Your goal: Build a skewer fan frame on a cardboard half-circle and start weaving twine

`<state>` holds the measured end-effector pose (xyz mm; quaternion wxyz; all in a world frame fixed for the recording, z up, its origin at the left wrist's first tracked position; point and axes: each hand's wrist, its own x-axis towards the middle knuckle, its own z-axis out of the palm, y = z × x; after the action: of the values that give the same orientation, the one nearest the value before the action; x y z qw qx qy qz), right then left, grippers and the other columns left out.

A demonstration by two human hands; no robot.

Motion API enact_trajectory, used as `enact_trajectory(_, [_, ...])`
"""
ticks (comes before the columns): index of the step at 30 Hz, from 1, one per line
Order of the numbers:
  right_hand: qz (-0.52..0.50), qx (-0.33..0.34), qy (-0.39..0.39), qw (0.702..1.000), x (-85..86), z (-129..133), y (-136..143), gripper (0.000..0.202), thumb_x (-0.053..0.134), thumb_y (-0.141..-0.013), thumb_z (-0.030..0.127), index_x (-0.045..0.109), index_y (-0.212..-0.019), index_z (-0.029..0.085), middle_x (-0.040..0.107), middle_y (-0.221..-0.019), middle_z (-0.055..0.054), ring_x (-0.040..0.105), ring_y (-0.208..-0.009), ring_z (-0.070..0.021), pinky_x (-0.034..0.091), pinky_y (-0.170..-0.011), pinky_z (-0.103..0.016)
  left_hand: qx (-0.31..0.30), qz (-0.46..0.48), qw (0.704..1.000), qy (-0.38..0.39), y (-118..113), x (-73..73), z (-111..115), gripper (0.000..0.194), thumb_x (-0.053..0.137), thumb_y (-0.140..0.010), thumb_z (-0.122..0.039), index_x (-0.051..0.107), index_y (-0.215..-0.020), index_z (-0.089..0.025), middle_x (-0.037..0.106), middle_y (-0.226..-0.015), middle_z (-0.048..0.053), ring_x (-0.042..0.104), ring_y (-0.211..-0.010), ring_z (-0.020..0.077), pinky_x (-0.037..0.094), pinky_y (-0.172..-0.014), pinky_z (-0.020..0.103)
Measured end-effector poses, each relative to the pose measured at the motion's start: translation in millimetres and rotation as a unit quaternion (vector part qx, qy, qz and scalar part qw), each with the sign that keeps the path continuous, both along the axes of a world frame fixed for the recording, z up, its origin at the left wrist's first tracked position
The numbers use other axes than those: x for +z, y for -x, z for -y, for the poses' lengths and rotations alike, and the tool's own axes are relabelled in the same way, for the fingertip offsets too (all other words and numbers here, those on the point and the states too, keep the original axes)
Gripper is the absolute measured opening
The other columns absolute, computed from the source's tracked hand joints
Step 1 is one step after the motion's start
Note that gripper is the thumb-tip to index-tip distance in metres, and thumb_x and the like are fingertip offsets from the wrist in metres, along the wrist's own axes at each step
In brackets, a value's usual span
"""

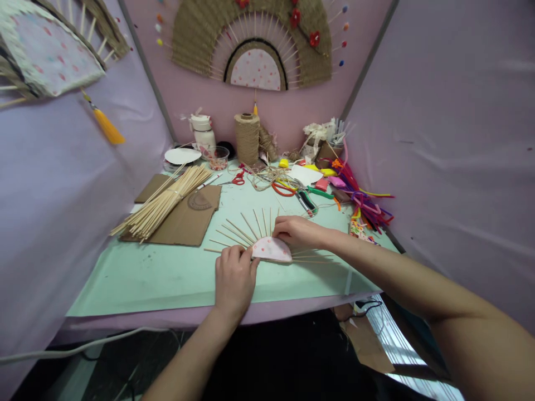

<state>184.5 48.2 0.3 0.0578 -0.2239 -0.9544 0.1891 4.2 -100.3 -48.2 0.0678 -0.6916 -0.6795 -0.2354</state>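
Note:
On the mint-green tabletop lies a small fan frame: a half-disc (272,250) covered in white, pink-spotted fabric, with thin bamboo sticks (238,229) radiating from its curved edge. My left hand (236,273) holds the half-disc's left end, thumb along the lower corner and fingers over the stick bases. At the curved top edge, my right hand (296,231) has its fingers pinched together around a bamboo stick; the exact grip is partly hidden. More sticks stretch out to the right beneath the right forearm.
A tied bundle of bamboo sticks (171,200) rests on cardboard (200,223) at left. Red scissors (238,178), green-handled pliers (320,192) and a twine spool (247,139) lie farther back. Colourful pipe cleaners (363,197) sit at right. A finished fan (254,47) hangs behind.

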Motion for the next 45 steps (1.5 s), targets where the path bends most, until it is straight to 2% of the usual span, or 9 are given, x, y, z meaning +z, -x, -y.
enact_trajectory(3, [-0.007, -0.034, 0.021, 0.999, -1.0, 8.2, -2.3, 0.022, 0.052, -0.083, 0.005, 0.071, -0.087, 0.015, 0.064, -0.087, -0.006, 0.059, -0.077, -0.0153, 0.041, -0.07, -0.024, 0.001, 0.0, 1.0, 0.005, -0.2, 0.9, -0.1, 0.024, 0.057, -0.091, -0.029, 0.067, -0.109, -0.017, 0.061, -0.096, 0.011, 0.05, -0.091, 0.0261, 0.04, -0.077, 0.038])
enact_trajectory(7, [-0.015, -0.073, 0.036, 0.997, -5.9, 16.5, -5.2, 0.013, 0.058, -0.086, 0.014, 0.07, -0.091, 0.016, 0.065, -0.086, -0.006, 0.058, -0.077, -0.0159, 0.041, -0.07, -0.025, -0.002, 0.004, 1.0, 0.026, -0.4, 3.5, -2.2, 0.024, 0.057, -0.091, -0.029, 0.066, -0.11, -0.018, 0.061, -0.1, 0.011, 0.05, -0.094, 0.0264, 0.041, -0.078, 0.039])
enact_trajectory(11, [-0.017, -0.1, 0.047, 0.994, -9.1, 19.4, -7.3, 0.009, 0.066, -0.085, 0.02, 0.069, -0.092, 0.016, 0.064, -0.086, -0.005, 0.057, -0.074, -0.0146, 0.039, -0.066, -0.024, -0.023, 0.036, 0.997, 0.066, 2.8, 7.7, -9.9, 0.03, 0.058, -0.089, -0.025, 0.061, -0.119, -0.018, 0.059, -0.106, 0.011, 0.049, -0.1, 0.0267, 0.041, -0.084, 0.04])
enact_trajectory(15, [-0.023, -0.107, 0.057, 0.992, -8.3, 19.6, -7.0, 0.008, 0.066, -0.085, 0.02, 0.069, -0.091, 0.016, 0.064, -0.086, -0.005, 0.056, -0.074, -0.0145, 0.039, -0.067, -0.024, -0.074, 0.085, 0.987, 0.116, 10.7, 11.6, -21.6, 0.031, 0.06, -0.087, -0.023, 0.062, -0.117, -0.021, 0.057, -0.105, 0.009, 0.048, -0.102, 0.0252, 0.042, -0.087, 0.039])
enact_trajectory(19, [-0.022, -0.112, 0.066, 0.991, -8.8, 18.9, -6.2, 0.008, 0.067, -0.084, 0.018, 0.069, -0.091, 0.016, 0.063, -0.086, -0.005, 0.056, -0.074, -0.0148, 0.039, -0.067, -0.025, -0.095, 0.087, 0.98, 0.149, 16.1, 17.7, -32.7, 0.031, 0.06, -0.083, -0.022, 0.064, -0.113, -0.023, 0.056, -0.105, 0.008, 0.047, -0.103, 0.026, 0.041, -0.089, 0.04])
enact_trajectory(27, [-0.027, -0.111, 0.067, 0.991, -10.2, 17.8, -5.3, 0.008, 0.066, -0.083, 0.016, 0.069, -0.09, 0.016, 0.063, -0.085, -0.004, 0.056, -0.074, -0.0147, 0.039, -0.066, -0.024, -0.165, 0.083, 0.965, 0.187, 9.5, 29.4, -48.7, 0.032, 0.064, -0.078, -0.029, 0.063, -0.109, -0.021, 0.052, -0.103, 0.007, 0.05, -0.103, 0.0257, 0.042, -0.09, 0.038])
enact_trajectory(35, [-0.016, -0.077, 0.046, 0.996, -5.6, 17.5, -22.5, 0.022, 0.06, -0.086, 0.011, 0.069, -0.104, 0.019, 0.069, -0.092, -0.005, 0.061, -0.084, -0.0182, 0.038, -0.073, -0.027, -0.149, 0.065, 0.965, 0.207, 8.1, 29.3, -54.5, 0.038, 0.067, -0.077, -0.032, 0.063, -0.114, -0.02, 0.054, -0.104, 0.008, 0.051, -0.105, 0.028, 0.042, -0.091, 0.04])
enact_trajectory(40, [0.0, -0.079, -0.033, 0.996, -8.3, 28.5, -38.8, 0.018, 0.054, -0.092, 0.014, 0.072, -0.095, 0.018, 0.067, -0.085, -0.006, 0.061, -0.083, -0.0175, 0.033, -0.076, -0.03, -0.148, 0.053, 0.968, 0.196, 7.0, 29.8, -53.1, 0.038, 0.068, -0.078, -0.032, 0.063, -0.113, -0.019, 0.055, -0.104, 0.008, 0.051, -0.104, 0.0273, 0.041, -0.092, 0.039])
enact_trajectory(45, [0.008, -0.109, -0.051, 0.993, -4.6, 46.6, -42.7, 0.018, 0.054, -0.092, 0.013, 0.072, -0.091, 0.017, 0.067, -0.085, -0.005, 0.06, -0.082, -0.0163, 0.029, -0.075, -0.03, -0.134, 0.027, 0.966, 0.22, 1.9, 36.4, -50.4, 0.039, 0.065, -0.081, -0.032, 0.061, -0.116, -0.017, 0.054, -0.108, 0.01, 0.049, -0.106, 0.0281, 0.041, -0.093, 0.04])
